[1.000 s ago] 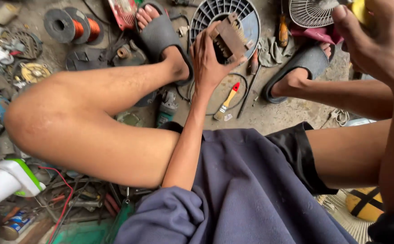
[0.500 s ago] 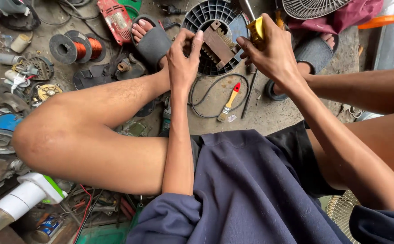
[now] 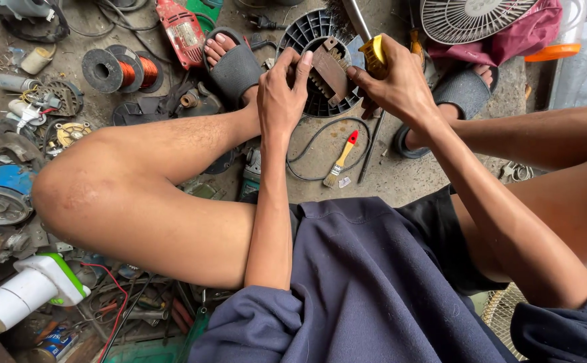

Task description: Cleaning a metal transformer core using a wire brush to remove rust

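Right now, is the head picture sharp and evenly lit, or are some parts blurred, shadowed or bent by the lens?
Head view: soft, even daylight with no glare; the left hand, right hand and the brown part they hold are sharp; only faint shadows lie under the legs; the wide lens stretches the bent knee and the dark blue shirt near the edges; the white tool at lower left looks slightly soft.

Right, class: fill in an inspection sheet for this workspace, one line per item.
Surface: bare concrete floor, dusty.
Job's things: brown plate held over a black round grille.
Clutter: copper wire spools, red power tool, paintbrush, fan guard.
Hands: left hand grips the plate; right hand holds a yellow-handled tool and touches the plate.
Cables: black cable looped on the floor.
Surroundings: nothing seen.
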